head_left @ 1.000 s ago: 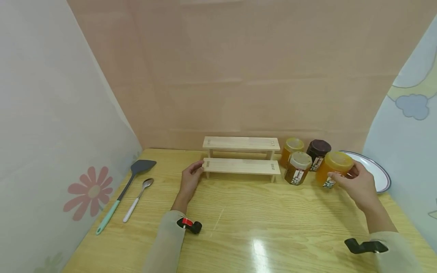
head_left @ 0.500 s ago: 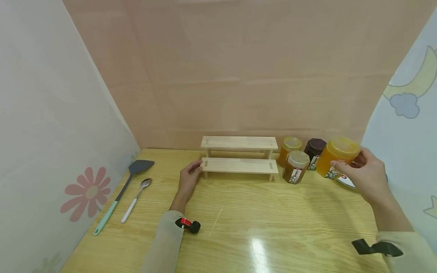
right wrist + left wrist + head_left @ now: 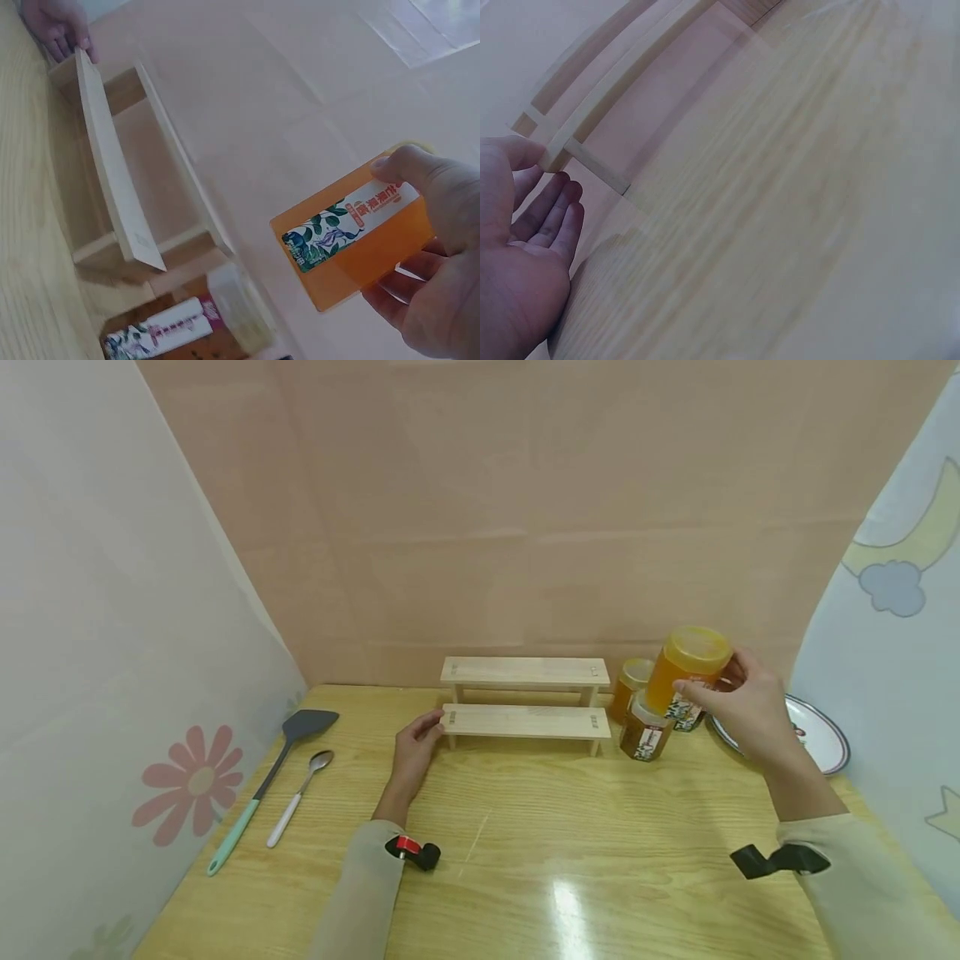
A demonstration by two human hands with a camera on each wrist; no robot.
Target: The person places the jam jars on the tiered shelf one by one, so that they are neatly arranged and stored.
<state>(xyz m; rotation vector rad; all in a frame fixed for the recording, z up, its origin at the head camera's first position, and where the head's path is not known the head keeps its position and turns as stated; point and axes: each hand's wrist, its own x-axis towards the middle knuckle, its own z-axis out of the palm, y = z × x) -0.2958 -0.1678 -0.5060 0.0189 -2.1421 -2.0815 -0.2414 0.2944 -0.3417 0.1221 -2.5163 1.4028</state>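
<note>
My right hand [image 3: 750, 697] grips a jar of orange honey [image 3: 678, 672] with a yellow lid, held up in the air. In the head view it overlaps a brown jar with a whitish lid [image 3: 647, 731]. Its floral label [image 3: 330, 232] shows in the right wrist view, thumb on one side and fingers on the other. My left hand [image 3: 416, 752] holds the left end of the lower board of a two-step wooden display rack [image 3: 525, 721]. The left wrist view has the thumb over the board end [image 3: 559, 154] and the fingers beneath.
Behind the raised jar stand another yellow-lidded jar [image 3: 628, 685] and a mostly hidden dark jar [image 3: 692, 718]. A patterned plate [image 3: 836, 747] lies at the right. On the left are a spatula [image 3: 273, 777] and a spoon [image 3: 296, 802]. Fabric walls [image 3: 480, 527] enclose the back and sides.
My right hand has lifted the honey jar off the table beside the plate and carried it up and left, toward the rack. The left hand stays at the rack's end.
</note>
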